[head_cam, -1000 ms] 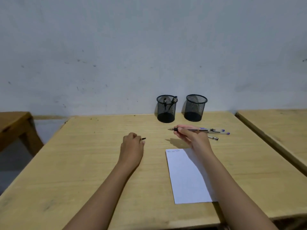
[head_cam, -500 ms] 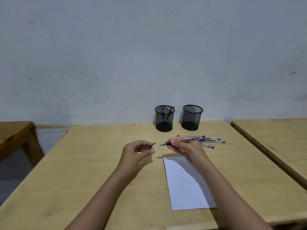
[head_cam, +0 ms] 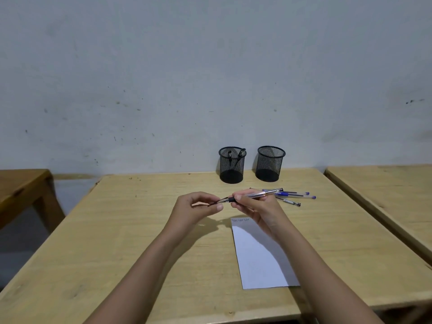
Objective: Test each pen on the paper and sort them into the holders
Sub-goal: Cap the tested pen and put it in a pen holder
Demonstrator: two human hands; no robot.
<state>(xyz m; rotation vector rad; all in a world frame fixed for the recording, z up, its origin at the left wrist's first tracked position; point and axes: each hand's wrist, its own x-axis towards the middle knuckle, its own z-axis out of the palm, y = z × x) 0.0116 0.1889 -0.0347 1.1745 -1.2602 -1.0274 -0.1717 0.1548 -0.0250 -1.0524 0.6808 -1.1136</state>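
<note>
Right hand (head_cam: pixel 251 206) gripping pen (head_cam: pixel 253 195), left hand (head_cam: pixel 198 208) pinching its cap (head_cam: pixel 214 203).

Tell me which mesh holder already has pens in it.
The left mesh holder: two dark pen ends show just below its rim. The right mesh holder beside it shows no pens.

At twelve o'clock the two mesh holders (head_cam: pixel 251 164) stand against the wall (head_cam: pixel 210 78), blocking any reach past them. Loose pens (head_cam: pixel 294 197) clutter my one o'clock. From nine to eleven the bare counter (head_cam: pixel 117 230) lets my grip pass freely.
</note>
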